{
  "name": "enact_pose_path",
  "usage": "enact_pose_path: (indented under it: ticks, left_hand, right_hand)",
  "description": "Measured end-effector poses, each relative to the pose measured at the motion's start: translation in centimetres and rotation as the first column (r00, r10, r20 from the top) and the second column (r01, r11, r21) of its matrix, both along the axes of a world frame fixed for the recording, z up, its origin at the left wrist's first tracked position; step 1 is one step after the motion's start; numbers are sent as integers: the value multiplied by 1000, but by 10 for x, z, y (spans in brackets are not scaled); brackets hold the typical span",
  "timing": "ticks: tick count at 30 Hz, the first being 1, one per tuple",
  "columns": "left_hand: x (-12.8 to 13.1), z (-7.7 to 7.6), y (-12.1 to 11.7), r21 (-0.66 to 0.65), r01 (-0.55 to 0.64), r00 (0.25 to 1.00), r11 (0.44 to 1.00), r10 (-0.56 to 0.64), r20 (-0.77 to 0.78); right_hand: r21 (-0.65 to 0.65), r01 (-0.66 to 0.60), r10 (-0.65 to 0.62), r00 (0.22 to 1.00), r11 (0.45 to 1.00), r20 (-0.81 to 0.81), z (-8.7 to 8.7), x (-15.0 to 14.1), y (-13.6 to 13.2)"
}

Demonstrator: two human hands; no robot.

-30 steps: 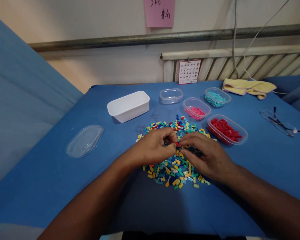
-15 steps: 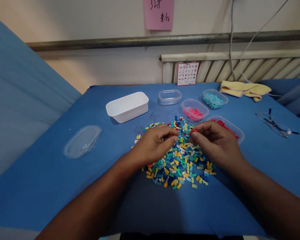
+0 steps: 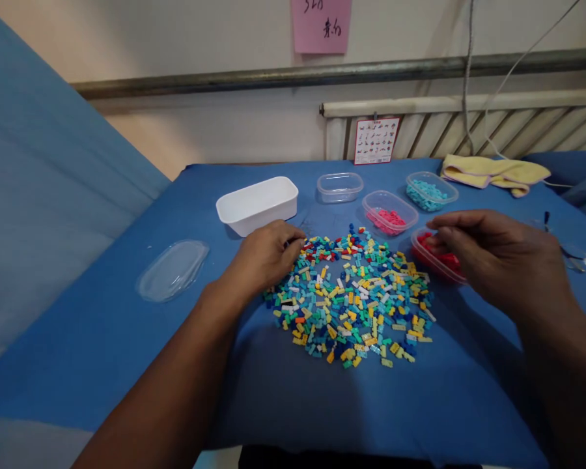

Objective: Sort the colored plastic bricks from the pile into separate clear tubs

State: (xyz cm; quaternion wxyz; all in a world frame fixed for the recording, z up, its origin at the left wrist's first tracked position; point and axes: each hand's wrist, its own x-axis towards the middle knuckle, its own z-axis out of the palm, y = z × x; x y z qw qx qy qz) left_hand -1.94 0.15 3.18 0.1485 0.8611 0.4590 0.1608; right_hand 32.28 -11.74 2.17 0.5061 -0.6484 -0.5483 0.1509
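Observation:
My left hand (image 3: 271,255) rests at the upper left edge of a pile of small toy building bricks (image 3: 356,299), mostly yellow, teal, green and blue. Its fingers are curled together at the bricks; whatever is between them is hidden. Over a clear tub of red bricks (image 3: 439,266) hangs my right hand (image 3: 502,260), thumb and fingers bent close together. No brick can be made out at its fingertips. A few red bricks (image 3: 354,249) lie along the pile's far side.
Behind the pile stand a tub of pink bricks (image 3: 389,219), a tub of light blue bricks (image 3: 427,194), a bare clear tub (image 3: 340,187) and a white bin (image 3: 258,207). Clear lids (image 3: 173,270) lie left. A yellow cloth (image 3: 493,172) and glasses (image 3: 573,254) are right.
My right hand has moved right with a red brick, from the pile to above the red tub; the brick no longer shows. My left hand has shifted left to the pile's edge.

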Motion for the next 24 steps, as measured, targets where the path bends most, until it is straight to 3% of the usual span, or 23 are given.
enact_pose_path:
  ticks: [2, 5, 7, 12, 16, 19, 21, 24]
  left_hand:
    - [-4, 1, 1, -12, 49, 993, 999, -50, -109]
    - [-3, -2, -2, 13, 85, 977, 996, -81, -196]
    - [-1, -5, -5, 48, 112, 969, 993, -98, -226]
    - [11, -10, -11, 107, 201, 930, 974, -155, -334]
    - [20, -10, -13, 104, 188, 891, 977, -124, -437]
    - [22, -8, -13, 99, 174, 876, 980, -108, -470]
    - [23, -7, -14, 94, 174, 872, 980, -109, -478]
    - [22, -7, -14, 90, 178, 869, 980, -114, -481]
  right_hand:
    - [41, 37, -51, 896, 999, 442, -6, 23, 2]
    - [28, 68, -68, 733, 997, 677, -16, 46, 5]
    - [32, 57, -63, 699, 998, 713, -19, 48, 6]
    - [67, -75, 8, 719, 995, 695, -17, 19, 4]
    - [-12, -254, 196, 717, 967, 669, -24, -17, 13]
    - [-88, -372, 330, 662, 924, 673, -34, -39, 27]
    - [-166, -384, 387, 623, 908, 680, -40, -47, 36]
    - [-274, -304, 407, 608, 912, 682, -44, -50, 43]
